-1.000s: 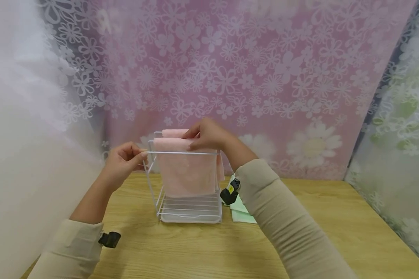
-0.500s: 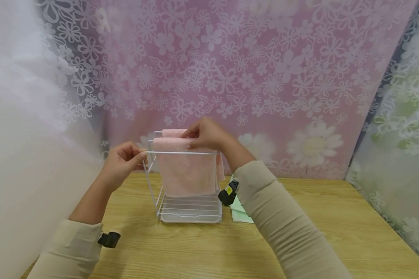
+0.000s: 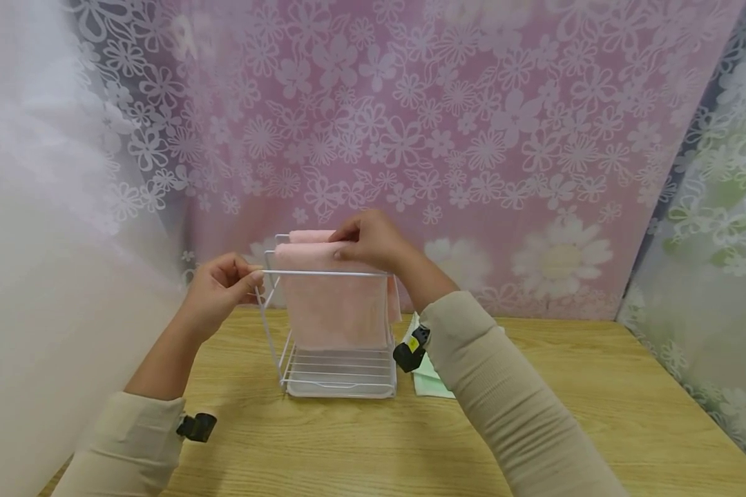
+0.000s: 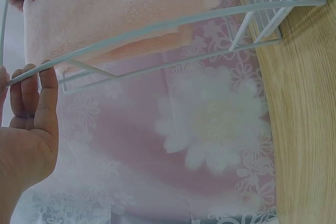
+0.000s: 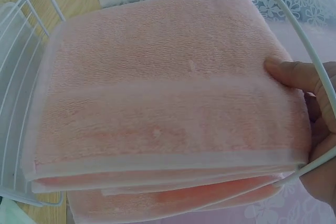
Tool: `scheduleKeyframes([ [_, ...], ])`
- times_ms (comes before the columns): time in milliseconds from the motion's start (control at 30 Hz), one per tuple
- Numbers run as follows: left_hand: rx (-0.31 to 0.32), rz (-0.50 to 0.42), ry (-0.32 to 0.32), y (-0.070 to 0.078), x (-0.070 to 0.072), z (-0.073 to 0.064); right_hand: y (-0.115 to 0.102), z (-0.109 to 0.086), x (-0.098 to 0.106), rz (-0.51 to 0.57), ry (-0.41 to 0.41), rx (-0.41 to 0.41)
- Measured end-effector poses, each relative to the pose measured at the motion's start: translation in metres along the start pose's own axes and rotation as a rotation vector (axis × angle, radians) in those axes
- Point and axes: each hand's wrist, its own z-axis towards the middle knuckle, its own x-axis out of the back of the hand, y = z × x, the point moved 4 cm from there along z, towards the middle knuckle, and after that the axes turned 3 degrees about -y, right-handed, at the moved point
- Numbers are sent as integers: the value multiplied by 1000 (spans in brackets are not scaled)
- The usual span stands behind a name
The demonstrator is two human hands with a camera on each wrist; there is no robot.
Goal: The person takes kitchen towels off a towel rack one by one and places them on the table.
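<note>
A white wire rack (image 3: 323, 272) stands on the table with a pink towel (image 3: 336, 310) draped in it, the folded edge uppermost. Behind it hangs a second pink fold (image 3: 307, 236). My left hand (image 3: 220, 286) pinches the rack's front top corner; in the left wrist view its fingers (image 4: 48, 85) curl round the white wire. With my right hand (image 3: 373, 238) I pinch the front towel's top fold, thumb on its near face and fingers behind. The right wrist view shows the thumb (image 5: 294, 73) pressed against the towel's terry face (image 5: 168, 77).
In the rack's base sits a pale tray (image 3: 342, 386) under wire bars. A folded light green cloth (image 3: 432, 383) lies right of the rack, partly behind my right sleeve. A pink flowered curtain (image 3: 447, 138) hangs behind the wooden table (image 3: 323, 449).
My right hand has risen very slightly and shifted a little right, and the front towel's top and lower edges sit a touch higher. My left hand stays on the rack corner.
</note>
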Motion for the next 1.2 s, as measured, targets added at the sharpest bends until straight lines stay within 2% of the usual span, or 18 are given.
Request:
scheduleKeyframes([
  [200, -3, 17, 2, 0, 1, 1, -1, -3, 6, 72, 85, 19],
  [367, -4, 20, -3, -1, 0, 3, -5, -7, 11, 88, 138, 57],
  [833, -6, -45, -7, -3, 0, 0, -16, -19, 16, 40, 141, 73],
  [967, -4, -38, -9, -2, 0, 0, -20, -21, 16, 23, 145, 86],
  [1200, -6, -34, -5, -1, 0, 0, -28, -28, 23, -17, 96, 84],
])
